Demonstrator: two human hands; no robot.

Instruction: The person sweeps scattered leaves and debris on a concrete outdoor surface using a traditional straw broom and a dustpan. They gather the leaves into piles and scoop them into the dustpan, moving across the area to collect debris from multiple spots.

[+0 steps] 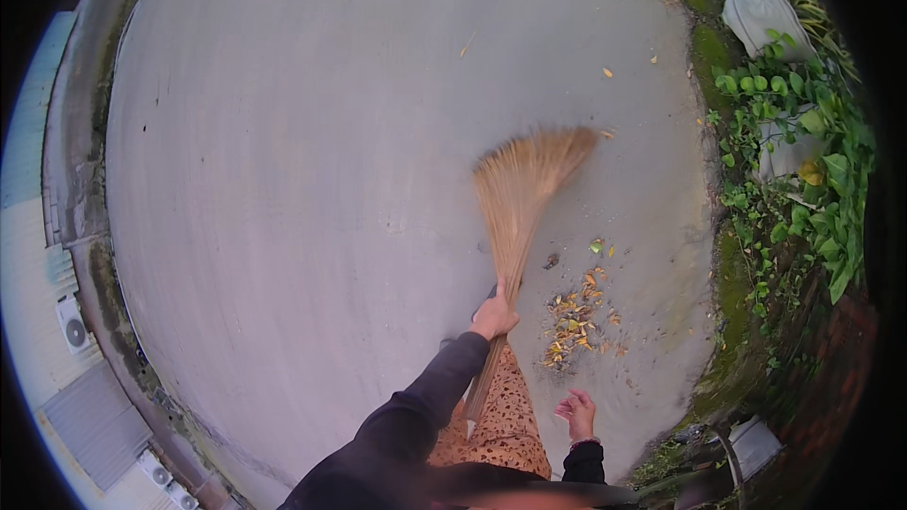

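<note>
A tan grass broom (515, 198) slants away from me, its bristles fanned out over the grey concrete ground. My left hand (495, 317) is wrapped round it where the bristles narrow into the handle. The handle's end runs back beside my patterned trousers. My right hand (576, 412) hangs empty at my right side, fingers loosely bent and apart. Between that hand and the bristles lies a loose heap of yellow and brown leaves (571, 329). A small green scrap (596, 246) lies just beyond the heap. The bristle tips look slightly blurred.
Leafy green plants (794, 161) and a whitish sack (767, 11) line the right edge, along a mossy border (732, 312). A few single leaves (607, 73) lie farther off. On the far left stands a low building with an air-conditioner unit (73, 324).
</note>
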